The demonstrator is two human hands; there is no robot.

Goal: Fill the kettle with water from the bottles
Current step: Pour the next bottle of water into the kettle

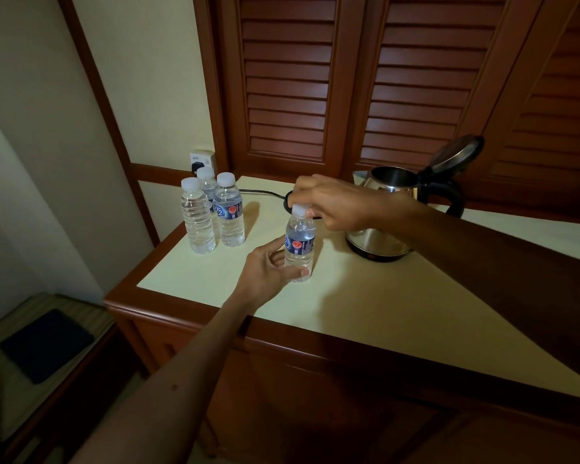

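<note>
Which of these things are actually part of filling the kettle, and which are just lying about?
Part of the job:
- kettle, lid open
- bottle, capped, in the grip of the left hand and right hand
- three capped bottles

Just lying about:
- wall socket
- dark pad on the low bench
- louvred doors

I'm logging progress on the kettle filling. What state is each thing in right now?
Steel electric kettle: lid up, standing on the cream countertop.
Small clear water bottle: upright, white cap on, full.
Left hand: grips that bottle's body.
Right hand: pinches its cap.
Three capped clear bottles: upright, full, untouched.
Black power cord: lying on the countertop.
</note>
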